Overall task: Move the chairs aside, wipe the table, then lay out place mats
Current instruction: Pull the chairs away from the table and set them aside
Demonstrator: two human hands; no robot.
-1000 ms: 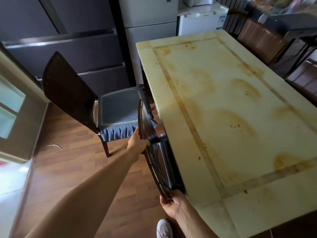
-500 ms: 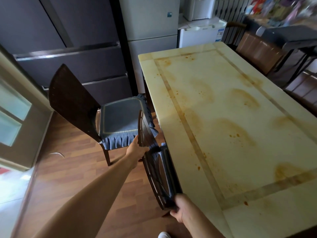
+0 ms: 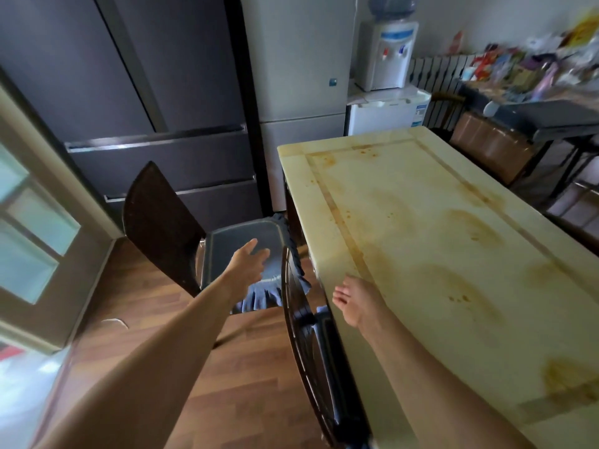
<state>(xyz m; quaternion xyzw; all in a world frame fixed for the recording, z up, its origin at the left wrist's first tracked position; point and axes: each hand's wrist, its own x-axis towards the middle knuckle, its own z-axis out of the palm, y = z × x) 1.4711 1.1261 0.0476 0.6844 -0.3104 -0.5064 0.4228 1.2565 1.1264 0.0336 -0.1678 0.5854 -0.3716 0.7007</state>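
Observation:
A cream stone table (image 3: 460, 260) with brown stains fills the right side. A dark wooden chair (image 3: 311, 351) stands pushed in against its left edge, its curved back close to me. A second dark chair (image 3: 162, 228) with a blue cushion (image 3: 240, 247) stands pulled out to the left. My left hand (image 3: 248, 260) hovers open over the blue cushion, fingers spread, holding nothing. My right hand (image 3: 356, 303) is open just above the table's left edge, beside the near chair's back, touching neither chair.
A dark cabinet (image 3: 129, 92) and a grey fridge (image 3: 298, 76) stand behind the chairs. A water dispenser (image 3: 385, 53) sits on a small white fridge (image 3: 385, 111). Brown chairs (image 3: 489, 147) and a cluttered dark table (image 3: 551, 115) are at the far right. Wooden floor (image 3: 136, 312) lies to the left.
Both hands have let go of the near chair's back. My left hand moved forward over the blue cushion; my right hand rose to the table edge. The view tilted up.

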